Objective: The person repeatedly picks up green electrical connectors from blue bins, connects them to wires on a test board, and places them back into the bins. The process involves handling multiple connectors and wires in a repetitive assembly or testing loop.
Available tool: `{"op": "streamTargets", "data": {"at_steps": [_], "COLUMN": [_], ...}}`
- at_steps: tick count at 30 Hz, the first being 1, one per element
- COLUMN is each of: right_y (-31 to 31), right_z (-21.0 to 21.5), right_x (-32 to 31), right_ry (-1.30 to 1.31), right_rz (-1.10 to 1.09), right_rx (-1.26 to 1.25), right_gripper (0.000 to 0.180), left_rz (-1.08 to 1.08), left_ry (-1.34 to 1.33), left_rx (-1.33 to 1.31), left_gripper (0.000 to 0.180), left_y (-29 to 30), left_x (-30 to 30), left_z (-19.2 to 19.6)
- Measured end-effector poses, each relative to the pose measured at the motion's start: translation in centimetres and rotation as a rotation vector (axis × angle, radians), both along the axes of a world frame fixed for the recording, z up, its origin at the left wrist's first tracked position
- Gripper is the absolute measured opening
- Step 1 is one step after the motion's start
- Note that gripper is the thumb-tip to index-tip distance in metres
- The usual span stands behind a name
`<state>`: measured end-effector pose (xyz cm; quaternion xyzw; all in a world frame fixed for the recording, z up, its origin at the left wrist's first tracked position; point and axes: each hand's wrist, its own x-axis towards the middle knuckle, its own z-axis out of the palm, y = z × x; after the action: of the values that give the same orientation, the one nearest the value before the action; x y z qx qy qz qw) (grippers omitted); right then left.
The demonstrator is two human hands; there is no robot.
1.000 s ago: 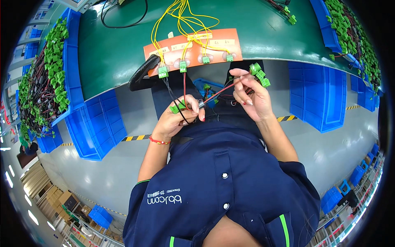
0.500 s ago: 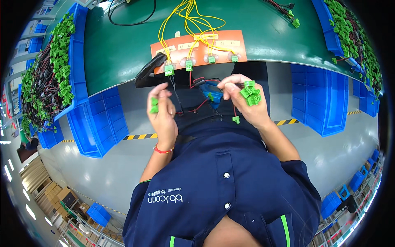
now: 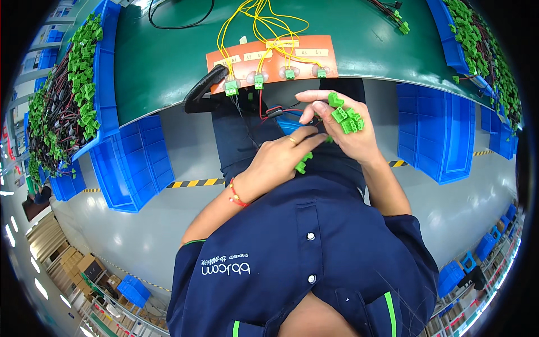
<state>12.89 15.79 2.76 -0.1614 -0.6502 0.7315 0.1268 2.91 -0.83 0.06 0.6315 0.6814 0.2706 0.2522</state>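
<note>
My right hand [image 3: 359, 135] is curled around a bunch of green terminal connectors [image 3: 349, 120]; its index finger points left, away from the bunch. Below and to its left, in front of my lap, my left hand [image 3: 275, 160] reaches across with bent fingers. Green connectors [image 3: 304, 163] stick out under its palm, and another small green piece shows by its fingertips. The wires of both bunches are mostly hidden. Two green plugs with dark and red leads, one plug [image 3: 231, 88] and another plug [image 3: 259, 82], sit at the front of an orange board [image 3: 273, 80].
Yellow wires [image 3: 255, 28] run over the board on the green table [image 3: 163, 67]. A black padded object [image 3: 203, 90] lies at the board's left end. Blue bins heaped with green-ended cables, a left bin [image 3: 106, 73] and a right bin [image 3: 443, 39], flank the table.
My left hand has swung right and down from beside the board's left plug to just below my right hand. The right hand stays nearly in place with its bunch, its index finger now straighter.
</note>
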Motion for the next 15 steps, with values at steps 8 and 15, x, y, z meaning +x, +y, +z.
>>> {"op": "streamTargets", "data": {"at_steps": [8,15], "right_y": [1.8,2.7], "right_z": [-0.1,1.4], "right_x": [-0.3,-0.5], "right_ry": [0.032,-0.049], "right_rz": [0.035,0.072], "right_rx": [0.04,-0.001], "right_gripper": [0.025,0.023], "left_rz": [-0.059,0.236], "left_ry": [0.203,0.283], "left_rx": [0.087,0.168], "left_gripper": [0.057,0.043], "left_y": [2.6,3.9], "left_x": [1.5,1.1], "left_z": [-2.7,-3.4]}}
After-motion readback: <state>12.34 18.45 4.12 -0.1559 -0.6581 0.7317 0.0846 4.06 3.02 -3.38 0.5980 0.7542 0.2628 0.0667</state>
